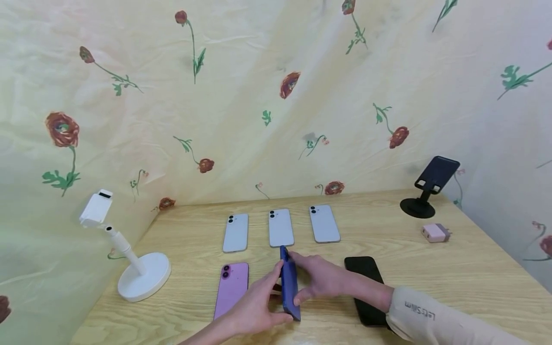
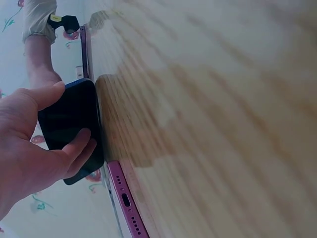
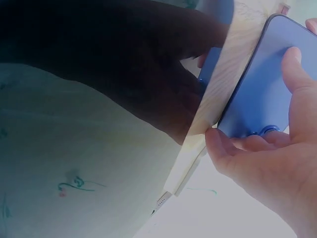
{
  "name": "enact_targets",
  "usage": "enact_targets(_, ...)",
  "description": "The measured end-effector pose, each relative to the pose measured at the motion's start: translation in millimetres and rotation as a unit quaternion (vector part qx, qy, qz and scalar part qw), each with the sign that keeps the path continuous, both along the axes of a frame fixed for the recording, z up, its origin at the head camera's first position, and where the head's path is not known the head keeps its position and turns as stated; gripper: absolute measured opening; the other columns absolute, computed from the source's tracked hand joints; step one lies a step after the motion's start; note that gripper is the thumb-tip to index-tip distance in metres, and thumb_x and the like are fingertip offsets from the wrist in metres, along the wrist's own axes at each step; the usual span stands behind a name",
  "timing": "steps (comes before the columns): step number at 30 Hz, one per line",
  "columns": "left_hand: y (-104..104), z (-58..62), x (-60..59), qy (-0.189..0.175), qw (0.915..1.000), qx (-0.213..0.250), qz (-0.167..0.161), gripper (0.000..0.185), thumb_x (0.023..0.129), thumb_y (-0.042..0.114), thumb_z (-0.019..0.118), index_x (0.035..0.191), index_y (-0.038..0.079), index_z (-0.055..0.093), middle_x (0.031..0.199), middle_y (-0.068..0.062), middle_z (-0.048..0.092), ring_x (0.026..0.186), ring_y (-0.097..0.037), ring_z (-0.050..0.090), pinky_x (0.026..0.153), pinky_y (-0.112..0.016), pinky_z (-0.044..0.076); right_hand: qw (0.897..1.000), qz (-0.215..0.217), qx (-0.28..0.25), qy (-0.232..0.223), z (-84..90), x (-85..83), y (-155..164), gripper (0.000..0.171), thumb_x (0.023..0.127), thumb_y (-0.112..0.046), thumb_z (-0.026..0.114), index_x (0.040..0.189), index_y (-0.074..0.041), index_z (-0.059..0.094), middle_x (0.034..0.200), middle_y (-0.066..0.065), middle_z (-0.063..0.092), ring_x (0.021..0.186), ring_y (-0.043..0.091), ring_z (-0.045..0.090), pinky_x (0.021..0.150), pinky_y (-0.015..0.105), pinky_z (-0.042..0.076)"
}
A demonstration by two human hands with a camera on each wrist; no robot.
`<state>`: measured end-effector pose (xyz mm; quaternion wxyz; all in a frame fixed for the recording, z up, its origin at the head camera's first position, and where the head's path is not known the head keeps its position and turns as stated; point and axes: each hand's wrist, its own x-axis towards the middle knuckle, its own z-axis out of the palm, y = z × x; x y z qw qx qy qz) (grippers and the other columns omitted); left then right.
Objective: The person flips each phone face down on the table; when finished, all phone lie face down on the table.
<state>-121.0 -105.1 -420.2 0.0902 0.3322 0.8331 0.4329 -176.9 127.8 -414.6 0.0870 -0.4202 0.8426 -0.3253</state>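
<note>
Both hands, left (image 1: pixel 254 306) and right (image 1: pixel 321 280), pinch the blue phone (image 1: pixel 290 285) on edge between them; five phones already lie flat nearby, this one unplaced.

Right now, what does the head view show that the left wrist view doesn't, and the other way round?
Only the head view shows the three white phones, the black phone, both stands and the pink charger. Only the left wrist view shows the blue phone's dark screen and the purple phone's port end. Both show the left hand and right hand gripping the blue phone on edge.
</note>
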Motion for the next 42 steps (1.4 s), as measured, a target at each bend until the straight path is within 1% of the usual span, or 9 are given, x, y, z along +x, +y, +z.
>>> enact_targets(3, -0.6, -0.2, -0.1, -0.015, 0.9999, 0.002, 0.002, 0.105, 0.084, 0.015, 0.083, 0.158, -0.005, 0.011, 0.144, -0.024, 0.045, 0.114, -0.014, 0.059, 0.091, -0.024, 0.049, 1.000, 0.001, 0.005, 0.003, 0.1, 0.3, -0.7, 0.109, 0.078, -0.050, 0.081, 0.150, 0.011, 0.029, 0.136, 0.020, 0.058, 0.120, 0.019, 0.057, 0.100, 0.036, 0.045)
enact_targets(5, -0.7, -0.3, -0.5, -0.018, 0.9998, 0.001, 0.003, 0.105, 0.084, 0.015, 0.084, 0.157, -0.005, 0.011, 0.142, -0.024, 0.047, 0.112, -0.013, 0.060, 0.090, -0.023, 0.049, 1.000, -0.003, 0.012, 0.000, 0.4, 0.2, -0.7, 0.109, 0.078, -0.050, 0.081, 0.151, 0.011, 0.028, 0.138, 0.020, 0.056, 0.121, 0.020, 0.057, 0.100, 0.035, 0.045)
enact_targets(11, -0.2, 1.2, -1.2, -0.011, 0.9998, -0.010, 0.009, 0.106, 0.082, 0.017, 0.085, 0.156, -0.007, 0.013, 0.132, -0.019, 0.056, 0.106, -0.010, 0.061, 0.083, -0.022, 0.051, 0.999, -0.016, 0.034, -0.010, 1.5, -1.0, -0.4, 0.108, 0.079, -0.050, 0.081, 0.152, 0.010, 0.028, 0.145, 0.021, 0.050, 0.127, 0.024, 0.053, 0.103, 0.036, 0.042)
enact_targets(19, -0.7, 2.6, 0.5, -0.020, 0.9997, -0.010, 0.013, 0.106, 0.080, 0.015, 0.087, 0.154, -0.011, 0.014, 0.121, -0.013, 0.061, 0.096, -0.006, 0.061, 0.077, -0.021, 0.052, 0.998, -0.027, 0.055, 0.005, 1.1, -2.0, -1.1, 0.108, 0.078, -0.053, 0.081, 0.149, 0.013, 0.032, 0.147, 0.025, 0.045, 0.127, 0.035, 0.051, 0.103, 0.043, 0.042)
enact_targets(24, -1.8, 2.9, 0.1, -0.012, 0.9997, -0.017, 0.008, 0.105, 0.081, 0.015, 0.086, 0.153, -0.014, 0.015, 0.114, -0.009, 0.062, 0.089, -0.003, 0.060, 0.074, -0.021, 0.052, 0.997, -0.039, 0.072, -0.008, 3.1, -0.5, -1.0, 0.109, 0.078, -0.054, 0.082, 0.151, 0.010, 0.032, 0.152, 0.025, 0.039, 0.130, 0.039, 0.047, 0.103, 0.046, 0.041)
enact_targets(28, -2.4, 3.7, -0.4, -0.008, 0.9997, -0.023, 0.007, 0.105, 0.080, 0.014, 0.086, 0.152, -0.015, 0.016, 0.108, -0.004, 0.062, 0.084, -0.001, 0.059, 0.071, -0.021, 0.052, 0.995, -0.049, 0.080, -0.014, 4.1, 0.9, -1.0, 0.107, 0.077, -0.053, 0.082, 0.151, 0.008, 0.034, 0.153, 0.025, 0.037, 0.131, 0.041, 0.044, 0.103, 0.049, 0.041)
enact_targets(33, -2.3, 2.6, 1.1, -0.006, 0.9992, -0.035, 0.019, 0.106, 0.079, 0.014, 0.087, 0.152, -0.016, 0.017, 0.098, 0.004, 0.059, 0.076, -0.001, 0.056, 0.067, -0.021, 0.050, 0.994, -0.054, 0.091, -0.016, 3.4, 1.0, -1.0, 0.105, 0.078, -0.053, 0.082, 0.151, 0.007, 0.036, 0.153, 0.029, 0.035, 0.134, 0.045, 0.039, 0.102, 0.053, 0.040)
enact_targets(39, -0.1, -0.9, 1.1, -0.009, 0.9987, -0.038, 0.032, 0.107, 0.078, 0.014, 0.088, 0.152, -0.016, 0.016, 0.091, 0.006, 0.055, 0.072, -0.002, 0.053, 0.064, -0.021, 0.048, 0.993, -0.063, 0.099, -0.020, 4.0, 1.6, -1.1, 0.103, 0.077, -0.052, 0.083, 0.149, 0.007, 0.039, 0.152, 0.029, 0.035, 0.135, 0.045, 0.037, 0.102, 0.053, 0.041)
enact_targets(42, 1.2, -3.5, 0.2, -0.014, 0.9983, -0.043, 0.037, 0.108, 0.077, 0.014, 0.088, 0.153, -0.014, 0.016, 0.088, 0.007, 0.054, 0.071, -0.003, 0.052, 0.063, -0.021, 0.047, 0.992, -0.066, 0.107, -0.015, 5.0, 2.4, -1.1, 0.101, 0.077, -0.051, 0.084, 0.148, 0.008, 0.041, 0.152, 0.029, 0.036, 0.134, 0.045, 0.038, 0.101, 0.052, 0.042)
